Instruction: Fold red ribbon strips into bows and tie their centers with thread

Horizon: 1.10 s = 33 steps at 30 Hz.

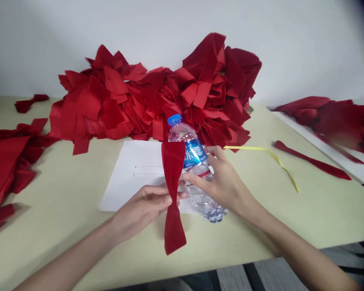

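Note:
My left hand (153, 202) pinches a red velvet ribbon strip (173, 173) at its narrow, gathered middle; its wider ends stand above and below the fingers. Closed around the middle of a clear plastic water bottle (200, 194) is my right hand (221, 176). The bottle leans to the left, with its blue cap (174, 119) at the top and a blue label on its side. The ribbon strip is in front of part of the bottle. Under both lies a white sheet of paper (124, 190) with two thin printed lines.
A large heap of red fabric strips (133, 101) runs along the wall. More red strips (9, 161) lie at the left, and others (346, 121) rest on a white board (359, 169) at the right. A yellow ribbon (273, 151) and one gathered red piece (312, 159) lie nearby.

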{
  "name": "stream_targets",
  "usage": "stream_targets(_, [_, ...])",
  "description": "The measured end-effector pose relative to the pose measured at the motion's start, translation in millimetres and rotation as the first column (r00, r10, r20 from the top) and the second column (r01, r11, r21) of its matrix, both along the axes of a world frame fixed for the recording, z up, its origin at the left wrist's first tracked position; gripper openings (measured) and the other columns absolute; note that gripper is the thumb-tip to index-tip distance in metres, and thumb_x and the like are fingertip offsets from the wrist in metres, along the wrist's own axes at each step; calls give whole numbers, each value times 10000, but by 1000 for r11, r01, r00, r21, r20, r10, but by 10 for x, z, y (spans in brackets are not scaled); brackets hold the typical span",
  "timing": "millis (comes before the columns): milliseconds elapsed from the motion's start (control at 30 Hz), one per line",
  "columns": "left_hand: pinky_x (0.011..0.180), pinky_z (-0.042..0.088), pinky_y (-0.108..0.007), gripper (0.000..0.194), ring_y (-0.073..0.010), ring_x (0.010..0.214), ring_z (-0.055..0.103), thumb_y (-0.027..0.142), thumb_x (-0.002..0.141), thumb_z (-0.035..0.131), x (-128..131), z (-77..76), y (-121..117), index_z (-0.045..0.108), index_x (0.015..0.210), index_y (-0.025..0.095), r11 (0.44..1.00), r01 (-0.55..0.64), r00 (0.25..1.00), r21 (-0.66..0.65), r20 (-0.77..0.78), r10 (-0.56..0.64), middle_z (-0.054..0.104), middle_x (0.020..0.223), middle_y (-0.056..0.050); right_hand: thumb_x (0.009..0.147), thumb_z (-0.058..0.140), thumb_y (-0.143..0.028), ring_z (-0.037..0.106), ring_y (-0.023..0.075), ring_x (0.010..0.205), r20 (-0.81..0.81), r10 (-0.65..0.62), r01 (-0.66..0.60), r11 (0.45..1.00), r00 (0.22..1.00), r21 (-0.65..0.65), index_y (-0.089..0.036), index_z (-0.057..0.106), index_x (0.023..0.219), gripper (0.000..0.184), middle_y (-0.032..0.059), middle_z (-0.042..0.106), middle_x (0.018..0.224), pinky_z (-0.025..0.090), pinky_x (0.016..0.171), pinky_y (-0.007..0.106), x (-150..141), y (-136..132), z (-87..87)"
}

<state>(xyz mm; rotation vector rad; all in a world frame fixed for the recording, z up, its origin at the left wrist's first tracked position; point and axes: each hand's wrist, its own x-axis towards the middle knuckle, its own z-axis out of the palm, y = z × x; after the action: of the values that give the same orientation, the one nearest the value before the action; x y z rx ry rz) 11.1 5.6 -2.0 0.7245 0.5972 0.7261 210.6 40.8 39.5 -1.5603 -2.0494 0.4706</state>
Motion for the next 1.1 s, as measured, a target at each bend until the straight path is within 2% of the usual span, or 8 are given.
stream_targets(233, [680, 376, -235, 136, -115, 708, 501, 269, 764, 640, -129, 71, 64, 701, 772, 148, 990, 100, 987, 96, 113, -111, 600, 795, -37, 691, 599, -578, 576, 186, 746, 234, 20, -55, 988, 972, 141, -139, 615, 817, 457, 108, 496, 1048, 489, 684, 349, 210, 138, 139])
stream_targets(433, [643, 391, -236, 141, -123, 696, 492, 285, 759, 634, -410, 131, 165, 673, 777, 151, 983, 94, 988, 155, 105, -111, 568, 792, -37, 673, 588, -599, 568, 155, 660, 377, -126, 46, 976, 918, 215, -168, 645, 901, 490, 93, 510, 1126, 466, 617, 329, 681, 379, 241])
stream_targets(533, [647, 410, -233, 125, -126, 712, 498, 272, 769, 614, -574, 111, 213, 657, 805, 160, 987, 70, 988, 146, 125, -89, 551, 822, -39, 661, 577, -624, 558, 136, 603, 498, -158, 78, 981, 852, 178, -196, 634, 956, 522, 76, 506, 1200, 440, 560, 319, 960, 433, 252])
stream_targets(733, [673, 415, -204, 117, -115, 726, 494, 240, 767, 601, -777, 182, 284, 635, 790, 130, 980, -53, 972, 191, 236, 6, 518, 805, -40, 629, 578, -645, 599, 228, 771, 680, -94, 92, 995, 728, 39, -260, 595, 1056, 575, 56, 547, 1202, 400, 495, 297, 1374, 365, 124])
stream_targets(867, [684, 417, -211, 108, -120, 726, 497, 216, 764, 599, -760, 213, 295, 640, 790, 120, 977, -69, 974, 203, 225, 22, 529, 801, -55, 627, 594, -631, 605, 262, 853, 601, -97, 114, 993, 793, 11, -262, 576, 1071, 578, 59, 582, 1118, 486, 636, 351, 1506, 348, -45])
stream_targets(967, [692, 403, -224, 120, -130, 738, 493, 234, 758, 611, -699, 175, 280, 646, 783, 122, 979, -25, 982, 202, 187, -13, 543, 802, -62, 642, 631, -567, 571, 283, 989, 524, 1, 19, 999, 852, -34, -254, 504, 1200, 652, 88, 518, 1205, 490, 798, 387, 1495, 337, -42])
stream_targets(1033, [691, 390, -242, 127, -134, 727, 489, 248, 760, 610, -663, 136, 267, 647, 785, 129, 979, 3, 985, 204, 167, -38, 545, 811, -62, 698, 623, -492, 514, 285, 1096, 455, 1, -27, 998, 891, 49, -236, 438, 1275, 658, 113, 458, 1279, 449, 891, 388, 1371, 296, 42])
stream_targets(1100, [687, 377, -255, 132, -135, 714, 481, 265, 760, 611, -635, 100, 254, 645, 784, 139, 979, 20, 987, 204, 154, -52, 542, 812, -56, 801, 546, -402, 478, 260, 1140, 321, -78, -1, 971, 944, 238, -218, 472, 1237, 479, 118, 481, 1257, 395, 953, 383, 1119, 221, 148])
